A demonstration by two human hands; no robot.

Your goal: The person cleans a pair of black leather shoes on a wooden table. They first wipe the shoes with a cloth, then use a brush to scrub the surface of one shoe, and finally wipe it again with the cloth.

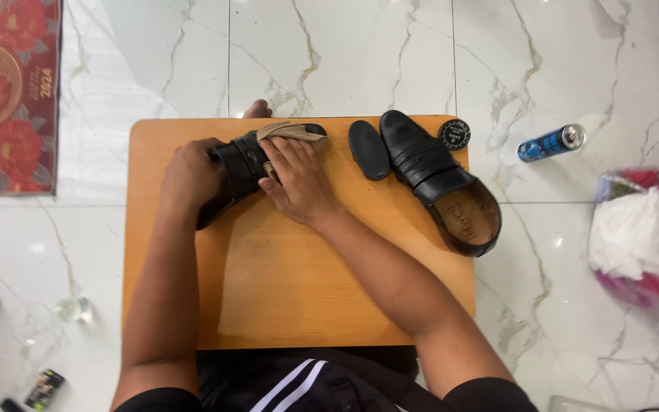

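Two black shoes [436, 179]; one tin [454, 133]; one can [551, 143]

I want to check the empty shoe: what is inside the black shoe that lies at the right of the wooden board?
Inside the black shoe only a tan insole shows at the open heel end, with nothing lying on it. The toe part is covered by the upper, so its inside cannot be seen.

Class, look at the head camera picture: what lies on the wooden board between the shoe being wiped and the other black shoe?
A black insole lies there, beside the other black shoe, right of the shoe being wiped.
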